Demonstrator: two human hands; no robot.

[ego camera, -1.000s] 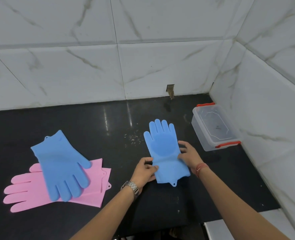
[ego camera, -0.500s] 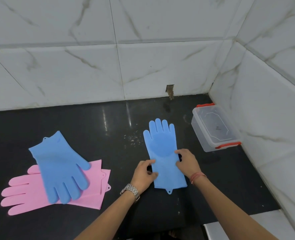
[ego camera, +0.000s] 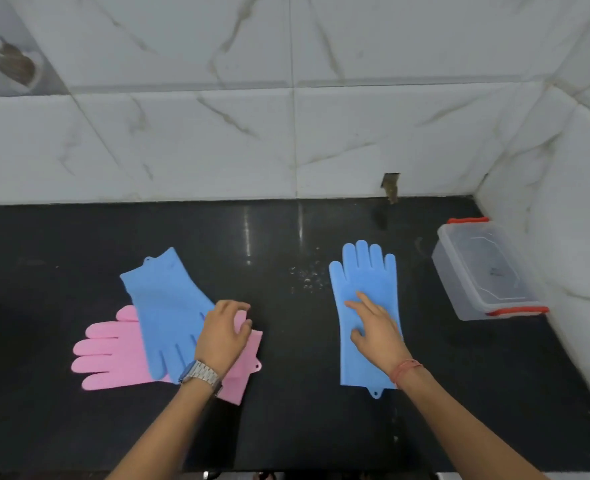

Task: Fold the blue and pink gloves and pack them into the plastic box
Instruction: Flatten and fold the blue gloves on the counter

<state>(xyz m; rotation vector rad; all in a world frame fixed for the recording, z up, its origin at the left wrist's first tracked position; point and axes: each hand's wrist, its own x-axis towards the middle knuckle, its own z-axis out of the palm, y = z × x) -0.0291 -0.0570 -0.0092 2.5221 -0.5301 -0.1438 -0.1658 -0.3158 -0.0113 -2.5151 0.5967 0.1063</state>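
Near the worktop's (ego camera: 286, 427) front edge, a flat blue glove (ego camera: 366, 289) is pressed by the right hand's (ego camera: 378, 329) straight fingers; pink gloves (ego camera: 110, 355) are pinched by the left hand (ego camera: 222, 336).

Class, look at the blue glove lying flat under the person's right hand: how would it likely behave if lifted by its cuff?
The blue glove lies thin and flat, so it would probably droop rather than stay stiff. It looks light for its size. Under the right hand its surface looks rubbery, so likely grippy on the dark counter.

The glossy black stone bench (ego camera: 286, 427) carries 1 flat blue silicone glove (ego camera: 366, 282) and pink silicone gloves (ego camera: 110, 355). A lidded clear plastic box with red clips (ego camera: 483, 271) sits in its right corner.
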